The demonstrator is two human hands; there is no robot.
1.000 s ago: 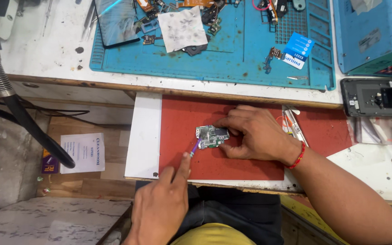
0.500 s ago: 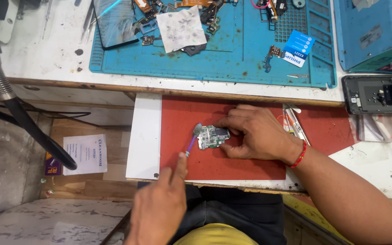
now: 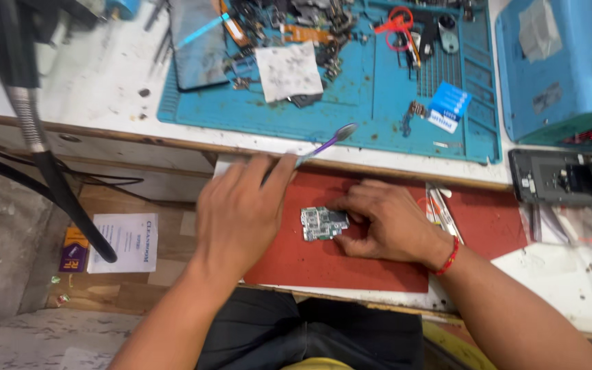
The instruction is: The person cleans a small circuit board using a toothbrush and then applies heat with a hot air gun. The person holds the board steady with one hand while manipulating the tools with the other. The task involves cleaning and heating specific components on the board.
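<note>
While right hand pins circuit board flat on red mat, we note left hand, gripping purple brush, lifted off board since a second ago; brushing paused.

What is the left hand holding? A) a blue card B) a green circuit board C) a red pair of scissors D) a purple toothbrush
D: the left hand grips a purple toothbrush by its handle, lifted above the red mat, while the right hand presses on the small circuit board lying on that mat.
</note>
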